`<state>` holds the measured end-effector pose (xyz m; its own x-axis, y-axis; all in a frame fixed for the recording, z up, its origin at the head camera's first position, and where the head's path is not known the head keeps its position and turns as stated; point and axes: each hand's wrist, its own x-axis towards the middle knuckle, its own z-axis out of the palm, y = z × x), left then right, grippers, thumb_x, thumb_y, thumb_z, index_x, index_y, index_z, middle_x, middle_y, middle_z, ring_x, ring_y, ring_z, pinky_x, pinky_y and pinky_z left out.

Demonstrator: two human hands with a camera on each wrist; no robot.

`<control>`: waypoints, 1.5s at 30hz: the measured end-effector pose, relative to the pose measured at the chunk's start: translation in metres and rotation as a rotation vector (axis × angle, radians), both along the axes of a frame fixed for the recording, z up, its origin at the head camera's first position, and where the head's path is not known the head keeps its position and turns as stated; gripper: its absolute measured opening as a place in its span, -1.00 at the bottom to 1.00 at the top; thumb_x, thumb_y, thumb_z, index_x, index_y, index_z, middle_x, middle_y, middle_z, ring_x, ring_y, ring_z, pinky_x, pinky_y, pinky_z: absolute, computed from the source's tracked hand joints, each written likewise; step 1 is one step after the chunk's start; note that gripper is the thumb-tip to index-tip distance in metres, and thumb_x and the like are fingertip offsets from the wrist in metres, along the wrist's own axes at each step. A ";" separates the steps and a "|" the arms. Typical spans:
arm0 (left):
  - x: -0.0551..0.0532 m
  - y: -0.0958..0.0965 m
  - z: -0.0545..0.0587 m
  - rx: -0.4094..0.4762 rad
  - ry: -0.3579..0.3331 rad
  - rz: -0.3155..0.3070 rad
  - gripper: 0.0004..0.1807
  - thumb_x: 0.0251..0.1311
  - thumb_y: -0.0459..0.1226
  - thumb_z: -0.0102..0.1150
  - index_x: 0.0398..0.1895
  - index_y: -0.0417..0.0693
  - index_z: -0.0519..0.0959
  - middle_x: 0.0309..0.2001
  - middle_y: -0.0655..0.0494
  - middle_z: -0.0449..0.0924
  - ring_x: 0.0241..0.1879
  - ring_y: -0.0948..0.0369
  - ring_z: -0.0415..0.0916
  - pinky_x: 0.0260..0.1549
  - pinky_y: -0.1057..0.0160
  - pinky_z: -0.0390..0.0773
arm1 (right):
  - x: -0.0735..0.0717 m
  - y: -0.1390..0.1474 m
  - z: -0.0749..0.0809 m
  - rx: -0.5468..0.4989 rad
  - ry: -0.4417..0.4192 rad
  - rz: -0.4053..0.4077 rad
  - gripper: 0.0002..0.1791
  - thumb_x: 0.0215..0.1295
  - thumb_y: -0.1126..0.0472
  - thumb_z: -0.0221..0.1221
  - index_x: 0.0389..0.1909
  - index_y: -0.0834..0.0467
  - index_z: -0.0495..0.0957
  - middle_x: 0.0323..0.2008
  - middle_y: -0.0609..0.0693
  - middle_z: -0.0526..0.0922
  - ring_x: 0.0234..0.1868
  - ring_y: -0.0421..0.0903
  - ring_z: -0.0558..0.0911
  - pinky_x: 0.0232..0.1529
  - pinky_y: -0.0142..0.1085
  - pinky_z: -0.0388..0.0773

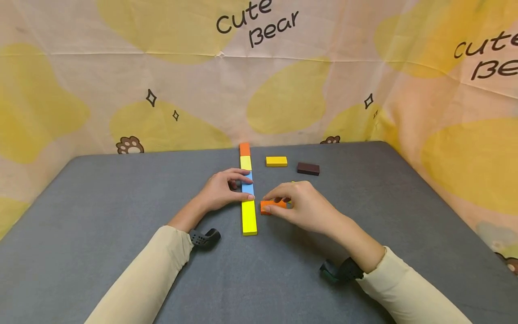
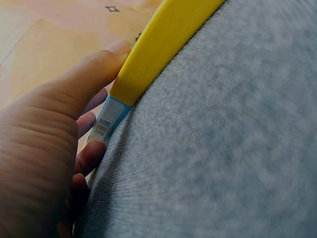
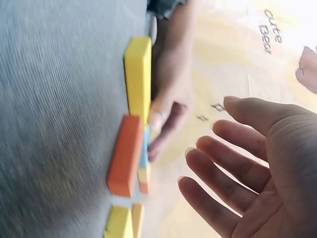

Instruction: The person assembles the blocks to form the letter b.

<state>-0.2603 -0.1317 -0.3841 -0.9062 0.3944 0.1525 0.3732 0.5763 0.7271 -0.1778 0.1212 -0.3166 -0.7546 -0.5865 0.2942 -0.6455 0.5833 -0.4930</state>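
A straight row of blocks runs away from the person in the head view: a bright yellow block [image 1: 248, 220] nearest, then a blue stretch [image 1: 247, 189], a pale yellow block [image 1: 245, 163] and an orange end block [image 1: 244, 149]. At the row's left side my left hand [image 1: 221, 191] touches it, thumb by the yellow-blue joint and fingertips along the blue part. A separate orange block [image 3: 125, 156] lies on the table right of the row. Over it in the head view hovers my right hand [image 1: 305, 204]; the right wrist view shows its relaxed fingers apart from the block.
A yellow block [image 1: 276, 161] and a dark brown block [image 1: 308, 169] lie farther back on the grey table [image 1: 141, 198]. Another yellow block [image 3: 118, 223] is mostly hidden behind the right hand in the head view. A printed cloth [image 1: 194, 90] hangs along the table's back edge.
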 end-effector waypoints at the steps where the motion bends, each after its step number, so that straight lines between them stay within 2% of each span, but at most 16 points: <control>1: 0.000 0.000 0.000 0.000 -0.002 0.002 -0.55 0.00 -0.04 0.56 0.01 0.14 0.75 0.31 0.22 0.55 -0.14 0.17 0.50 -0.08 0.22 0.49 | -0.001 0.002 0.002 0.010 -0.006 -0.003 -0.78 0.27 0.14 0.39 -0.08 0.06 0.78 -0.21 -0.17 0.80 -0.23 -0.20 0.69 -0.17 -0.20 0.68; 5: 0.000 0.000 0.000 0.000 -0.009 0.003 -0.55 0.01 -0.03 0.56 0.01 0.15 0.75 0.31 0.25 0.54 -0.14 0.17 0.49 -0.07 0.21 0.49 | -0.004 0.010 0.008 0.084 0.017 -0.023 -0.75 0.28 0.14 0.37 -0.04 0.07 0.76 -0.12 -0.08 0.80 -0.14 -0.09 0.72 -0.10 -0.15 0.66; 9: 0.001 0.000 0.001 -0.002 -0.017 0.003 -0.56 0.02 -0.02 0.55 0.01 0.16 0.74 0.31 0.26 0.53 -0.14 0.17 0.48 -0.07 0.21 0.48 | -0.006 0.014 0.010 0.139 0.032 -0.050 -0.72 0.28 0.12 0.38 -0.02 0.07 0.75 -0.07 -0.03 0.79 -0.02 -0.07 0.72 0.01 -0.13 0.66; 20: 0.000 0.000 0.000 -0.005 -0.024 0.007 -0.56 0.02 -0.02 0.55 0.01 0.15 0.75 0.31 0.29 0.53 -0.13 0.17 0.48 -0.05 0.19 0.48 | -0.009 0.008 -0.002 0.208 -0.006 -0.096 -0.66 0.24 0.11 0.41 0.03 0.06 0.74 0.01 -0.06 0.76 0.09 -0.06 0.70 0.10 -0.09 0.65; 27: 0.000 -0.001 0.000 -0.007 -0.014 0.009 -0.57 0.01 -0.03 0.55 0.00 0.15 0.75 0.31 0.29 0.54 -0.15 0.18 0.48 -0.07 0.21 0.47 | -0.011 0.005 -0.012 0.236 0.005 -0.093 -0.68 0.25 0.12 0.40 0.02 0.05 0.74 0.03 -0.06 0.75 0.10 -0.05 0.69 0.07 -0.09 0.66; 41: -0.001 0.001 0.000 -0.013 -0.015 0.010 -0.57 0.02 -0.02 0.55 0.00 0.16 0.75 0.31 0.29 0.54 -0.14 0.17 0.48 -0.07 0.20 0.47 | -0.014 0.003 -0.022 0.269 -0.021 -0.109 -0.66 0.27 0.12 0.38 0.06 0.05 0.73 0.03 -0.06 0.75 0.09 -0.06 0.68 0.10 -0.07 0.64; 45: 0.000 0.001 0.000 -0.012 -0.015 0.012 -0.57 0.02 -0.02 0.55 0.00 0.17 0.75 0.30 0.30 0.54 -0.14 0.17 0.48 -0.06 0.20 0.47 | -0.015 0.003 -0.025 0.281 0.007 -0.099 -0.68 0.28 0.14 0.37 0.06 0.05 0.73 0.02 -0.06 0.75 0.08 -0.06 0.68 0.10 -0.08 0.63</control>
